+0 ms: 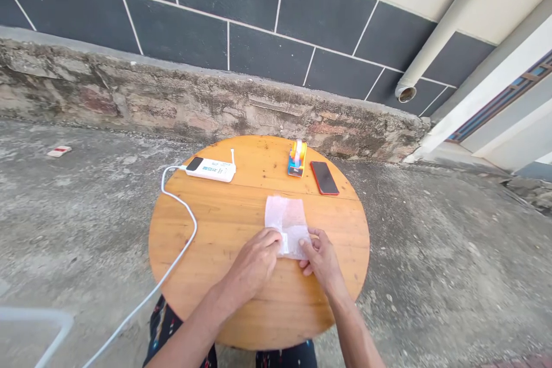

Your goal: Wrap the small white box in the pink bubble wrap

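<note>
A pale pink, see-through sheet of bubble wrap [284,213] lies on the round wooden table, its near part folded over into a second layer. My left hand [257,256] grips the left edge of that fold, fingers curled, with a small whitish patch showing beside the fingertips. On the opposite side my right hand [321,254] pinches the lower right corner between thumb and fingers. Beyond the sheet stands a small yellow and blue tape dispenser [296,160] with a roll in it. A dark-screened phone [324,178] with a red edge lies to its right.
The wooden table [207,287] is low and round. A white device [211,169] sits at its far left, and a white cable [190,210] runs from it across the left edge. Behind are a stone ledge [194,98] and a drainpipe [440,29].
</note>
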Demonstrator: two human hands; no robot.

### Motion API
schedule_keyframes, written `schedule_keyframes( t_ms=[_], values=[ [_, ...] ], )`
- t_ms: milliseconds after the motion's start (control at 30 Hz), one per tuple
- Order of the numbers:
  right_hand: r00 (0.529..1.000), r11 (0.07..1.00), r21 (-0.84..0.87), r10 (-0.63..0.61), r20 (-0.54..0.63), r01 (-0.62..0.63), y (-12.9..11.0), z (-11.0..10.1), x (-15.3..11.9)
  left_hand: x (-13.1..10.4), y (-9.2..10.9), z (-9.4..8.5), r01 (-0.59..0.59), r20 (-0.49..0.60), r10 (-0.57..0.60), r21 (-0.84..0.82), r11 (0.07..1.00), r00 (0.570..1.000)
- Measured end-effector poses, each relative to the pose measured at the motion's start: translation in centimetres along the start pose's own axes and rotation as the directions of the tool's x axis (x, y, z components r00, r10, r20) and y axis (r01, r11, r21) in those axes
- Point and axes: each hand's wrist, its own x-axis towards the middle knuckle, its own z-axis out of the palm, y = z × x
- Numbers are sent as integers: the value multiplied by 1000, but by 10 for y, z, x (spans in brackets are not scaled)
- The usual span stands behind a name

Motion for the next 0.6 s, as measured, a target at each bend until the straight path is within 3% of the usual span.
schedule_keyframes(
  t_ms=[367,600],
  values=[
    [992,995,31,91,84,-94,-8,-8,-10,-3,-3,3,9,-22,-10,-27,1000,1000],
    [993,996,-54,71,90,-67,-13,-4,-5,-1,-3,3,11,-8,-11,-31,999,1000]
  ],
)
